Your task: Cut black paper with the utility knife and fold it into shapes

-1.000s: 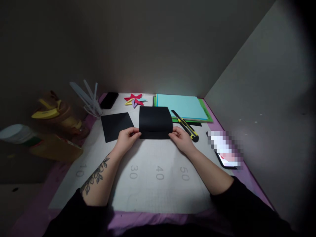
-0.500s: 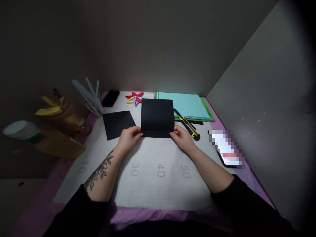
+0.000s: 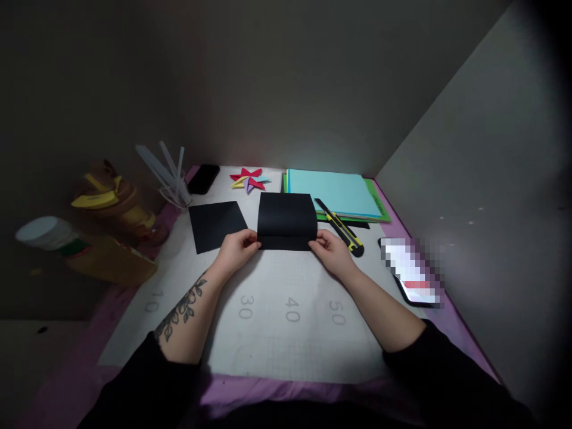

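Pink cloth (image 3: 286, 390) runs along the near edge, and a broad stretch of white sheet (image 3: 277, 351) lies between it and the folded black paper (image 3: 286, 214), with the grey printed numbers (image 3: 292, 310) 10, 30, 40 and 50 across it. A phone (image 3: 409, 271), its lit screen pixelated, lies well right of the paper. The left hand (image 3: 239, 249) and right hand (image 3: 330, 251) each pinch one near corner of the paper between thumb and fingers. Matte and plain, it bows in a rounded curve behind a narrow near strip. A black square (image 3: 214, 226) lies flat to its left; a yellow-and-black cutter (image 3: 342, 228) slants just right. Beyond it are a paper star (image 3: 248, 179) and light-blue sheets (image 3: 333, 190) over a green pad (image 3: 379, 208), whose lettering is too small to read.
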The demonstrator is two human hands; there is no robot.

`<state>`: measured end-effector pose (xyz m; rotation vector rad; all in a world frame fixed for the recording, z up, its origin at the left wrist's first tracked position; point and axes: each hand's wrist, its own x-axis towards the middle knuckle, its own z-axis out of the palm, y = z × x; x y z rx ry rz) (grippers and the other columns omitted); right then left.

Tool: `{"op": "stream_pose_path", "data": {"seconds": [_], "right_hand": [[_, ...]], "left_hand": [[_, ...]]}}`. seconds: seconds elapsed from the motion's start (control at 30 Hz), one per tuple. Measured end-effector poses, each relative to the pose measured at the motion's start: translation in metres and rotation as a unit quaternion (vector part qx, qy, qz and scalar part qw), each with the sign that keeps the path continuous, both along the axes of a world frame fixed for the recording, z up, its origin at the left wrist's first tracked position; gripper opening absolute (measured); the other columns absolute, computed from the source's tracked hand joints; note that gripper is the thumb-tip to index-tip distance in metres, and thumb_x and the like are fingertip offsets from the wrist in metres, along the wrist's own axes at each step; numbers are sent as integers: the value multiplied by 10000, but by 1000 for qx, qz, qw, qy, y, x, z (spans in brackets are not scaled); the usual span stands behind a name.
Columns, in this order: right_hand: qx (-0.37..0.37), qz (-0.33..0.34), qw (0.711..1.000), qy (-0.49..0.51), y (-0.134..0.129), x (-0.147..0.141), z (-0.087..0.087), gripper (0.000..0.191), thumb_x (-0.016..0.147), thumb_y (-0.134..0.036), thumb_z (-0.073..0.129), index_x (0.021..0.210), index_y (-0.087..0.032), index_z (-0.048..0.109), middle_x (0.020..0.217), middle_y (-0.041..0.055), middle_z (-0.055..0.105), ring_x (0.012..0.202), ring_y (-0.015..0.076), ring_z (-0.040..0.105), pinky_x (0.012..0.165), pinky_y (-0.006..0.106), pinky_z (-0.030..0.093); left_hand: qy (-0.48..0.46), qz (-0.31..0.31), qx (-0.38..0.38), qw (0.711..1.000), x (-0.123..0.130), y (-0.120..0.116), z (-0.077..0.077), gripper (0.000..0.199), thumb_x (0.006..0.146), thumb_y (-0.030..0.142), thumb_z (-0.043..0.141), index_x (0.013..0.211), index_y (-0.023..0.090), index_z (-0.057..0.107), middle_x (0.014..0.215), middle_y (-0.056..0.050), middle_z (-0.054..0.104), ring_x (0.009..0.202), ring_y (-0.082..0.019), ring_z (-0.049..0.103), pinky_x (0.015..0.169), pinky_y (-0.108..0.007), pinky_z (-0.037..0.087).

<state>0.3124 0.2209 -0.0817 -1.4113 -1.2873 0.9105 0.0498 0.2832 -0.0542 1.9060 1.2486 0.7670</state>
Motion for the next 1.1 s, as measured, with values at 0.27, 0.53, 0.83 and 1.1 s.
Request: {"op": "stream_pose_path", "data": {"seconds": [0.27, 0.53, 0.83, 1.1], "right_hand": [[-147, -75, 964, 210, -1, -6, 12, 415, 518, -278, 778, 877, -164, 603, 547, -62, 536, 446, 80, 428, 444, 227, 343], [-154, -61, 964, 206, -1, -5, 10, 360, 542, -261, 755, 866, -147, 649, 594, -23, 594, 441, 74, 423, 416, 227, 329], [-156, -56, 966, 201, -2, -5, 11, 351, 542, -274, 759, 854, -152, 652, 622, -14, 606, 462, 79, 442, 426, 225, 344], [-124, -53, 972, 192, -4, -6, 9, 430, 554, -334, 768, 920, -149, 642, 616, -20, 604, 510, 105, 498, 488, 241, 372]], "left_hand": [[-235, 36, -363, 901, 1, 1, -2, 183, 612, 98, 711, 762, 152, 621, 643, 12, 616, 548, -73, 551, 537, -195, 439], [-232, 40, -378, 895, 1, 2, -6, 161, 631, 79, 704, 757, 151, 633, 669, 2, 632, 575, -79, 578, 571, -213, 479], [-239, 25, -374, 896, 0, -1, -5, 223, 601, 93, 747, 774, 137, 613, 615, 28, 607, 540, -68, 561, 583, -215, 479], [-229, 22, -361, 904, 1, -2, 1, 199, 605, 110, 728, 752, 146, 599, 642, 22, 603, 565, -72, 557, 582, -207, 473]]}}
